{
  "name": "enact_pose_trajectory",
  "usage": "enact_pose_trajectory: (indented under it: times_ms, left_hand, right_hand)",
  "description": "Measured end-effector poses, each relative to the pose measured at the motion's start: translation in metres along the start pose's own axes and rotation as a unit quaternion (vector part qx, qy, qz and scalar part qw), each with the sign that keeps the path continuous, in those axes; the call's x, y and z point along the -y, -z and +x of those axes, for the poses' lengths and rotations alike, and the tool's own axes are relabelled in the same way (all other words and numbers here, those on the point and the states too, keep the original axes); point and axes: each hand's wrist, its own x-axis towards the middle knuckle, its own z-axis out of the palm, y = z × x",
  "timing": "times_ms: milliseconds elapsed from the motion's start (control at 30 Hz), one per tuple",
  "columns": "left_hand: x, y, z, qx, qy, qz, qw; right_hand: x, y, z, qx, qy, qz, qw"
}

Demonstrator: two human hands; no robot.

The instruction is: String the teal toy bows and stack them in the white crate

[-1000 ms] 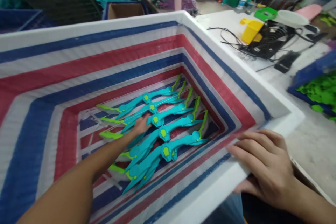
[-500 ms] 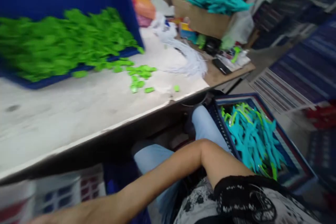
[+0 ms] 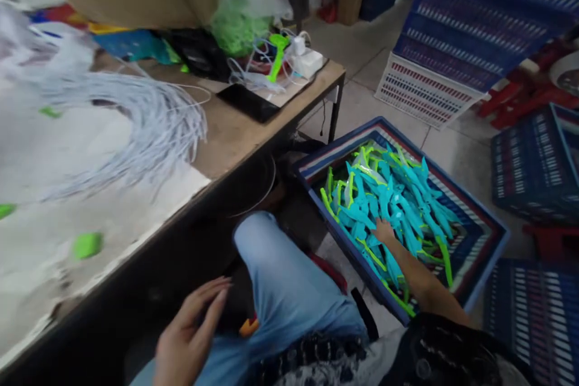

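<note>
Many thin white strings (image 3: pixel 174 117) curve across a brown wooden table (image 3: pixel 226 139). The left hand (image 3: pixel 194 325) hangs near the light blue jeans (image 3: pixel 289 289), thumb and fingers a little apart. Farther right, the right hand (image 3: pixel 384 231) touches turquoise and lime-green plastic pieces (image 3: pixel 409 199) heaped in a blue, red and white crate (image 3: pixel 479 226); I cannot tell if it grips one.

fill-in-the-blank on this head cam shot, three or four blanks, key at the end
1. The person's ____ hand reaches among the turquoise pieces in the crate.
2. The left hand is seen holding ____.
3. The bundle of strings on the table is ____.

Missing words: right; nothing; white.
</note>
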Motion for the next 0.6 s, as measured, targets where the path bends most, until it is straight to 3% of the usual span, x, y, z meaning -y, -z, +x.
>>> enact_pose_trajectory:
  times_ms: [100,167,267,400,500,600]
  left_hand:
    - [-0.024,-0.047,0.023,0.026,0.083,-0.094,0.992]
    - [-0.033,-0.063,0.03,0.043,0.125,-0.096,0.987]
    - [-0.039,-0.065,0.035,0.044,0.207,-0.075,0.975]
    - [-0.044,-0.06,0.038,0.019,0.299,-0.042,0.953]
    - [-0.049,-0.062,0.038,0.015,0.33,-0.048,0.943]
    - [-0.052,-0.064,0.034,0.017,0.324,-0.072,0.943]
  right_hand:
    - [-0.012,-0.043,0.012,0.067,-0.072,0.001,0.995]
    - [-0.01,-0.064,0.019,0.098,-0.1,0.01,0.99]
    - [-0.014,-0.074,0.021,0.11,-0.106,0.034,0.988]
    - [-0.046,-0.064,0.036,0.08,-0.183,0.038,0.979]
    - [-0.069,-0.056,0.065,0.095,-0.274,0.038,0.956]
    - [-0.07,-0.054,0.086,0.136,-0.29,0.046,0.946]
